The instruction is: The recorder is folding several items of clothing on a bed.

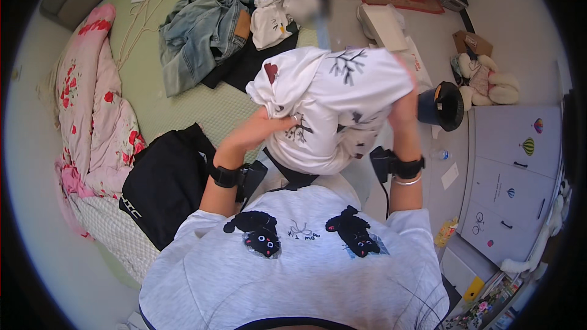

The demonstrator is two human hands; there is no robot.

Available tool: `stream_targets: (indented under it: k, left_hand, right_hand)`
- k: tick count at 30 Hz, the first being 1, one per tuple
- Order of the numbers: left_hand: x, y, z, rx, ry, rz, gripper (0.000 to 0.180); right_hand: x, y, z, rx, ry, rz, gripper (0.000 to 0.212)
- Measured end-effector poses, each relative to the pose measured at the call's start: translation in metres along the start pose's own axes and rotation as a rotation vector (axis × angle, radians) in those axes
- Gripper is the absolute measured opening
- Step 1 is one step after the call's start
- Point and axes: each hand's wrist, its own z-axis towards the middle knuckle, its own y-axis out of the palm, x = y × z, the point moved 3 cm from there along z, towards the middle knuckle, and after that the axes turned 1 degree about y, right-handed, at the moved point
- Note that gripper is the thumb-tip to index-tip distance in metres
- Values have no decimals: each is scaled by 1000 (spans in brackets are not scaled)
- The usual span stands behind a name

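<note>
A white garment [330, 104] with dark branch prints and a dark red patch hangs bunched up in front of me; its exact kind is hard to make out. My left hand [272, 127], a ring on one finger, is closed on its near left side, with the thumb lying over the cloth. At its right end my right hand [400, 113] holds the fabric up, blurred, with the fingers mostly hidden by the cloth. Both wrists wear black straps with small boxes.
Jeans [205, 33] and a printed white top [275, 15] lie piled on the green bed cover [143, 43]. Folded black clothing [168, 186] is at left, beside a pink floral quilt [92, 110]. On the right stand a dark bin [441, 107], a plush toy [489, 79] and a pale cabinet [510, 171].
</note>
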Motion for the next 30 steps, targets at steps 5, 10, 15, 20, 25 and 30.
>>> stream_targets:
  k: [5,10,15,20,25,30]
  left_hand:
    - [2,-47,-8,136,190,10,43]
    - [40,-79,25,406,254,230,42]
    - [47,-51,31,1064,850,1242,37]
    - [36,49,21,389,435,823,31]
    - [6,58,38,389,273,1209,37]
    - [-23,42,45,-12,-266,892,48]
  right_hand:
    - [-54,-36,23,-289,170,766,38]
    - [-86,-2,10,-201,120,645,34]
    - [-53,15,16,116,475,490,31]
    - [-48,30,13,156,405,507,35]
    - [-65,51,-1,50,284,342,42]
    - [-72,45,-16,91,223,399,38]
